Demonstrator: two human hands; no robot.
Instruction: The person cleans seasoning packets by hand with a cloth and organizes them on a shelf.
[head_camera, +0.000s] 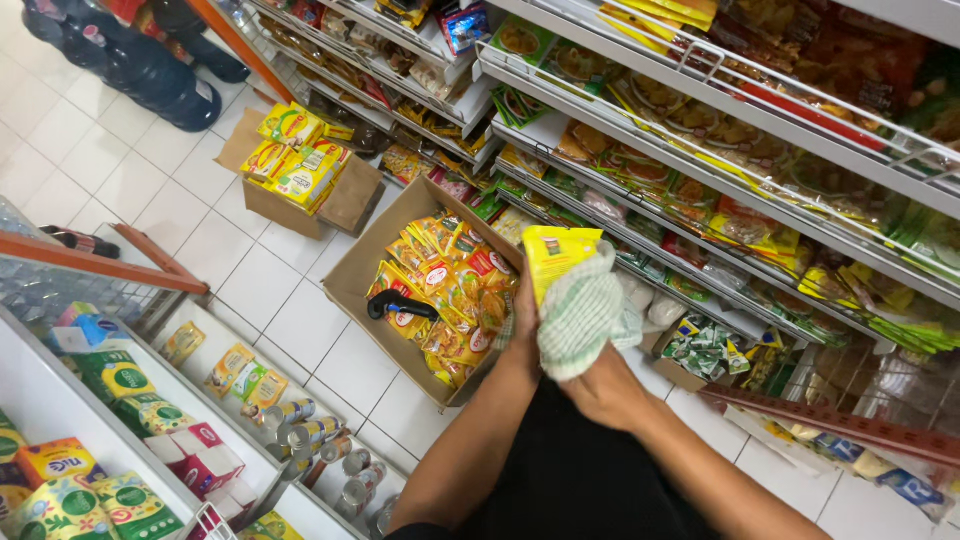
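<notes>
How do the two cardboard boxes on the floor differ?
The near box sits by the shelf, deep and open, its yellow-red packets lying loose below the rim, a black tool on top. The far box is smaller, its yellow cartons stacked above the rim. Both are brown cardboard on white tiles.

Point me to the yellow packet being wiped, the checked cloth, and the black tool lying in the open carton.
yellow packet (553, 252), head view, upper front face.
checked cloth (583, 315), head view, bunched middle.
black tool (400, 305), head view, middle of its handle.

A yellow packet meets a white cloth checked in green lines.
</notes>
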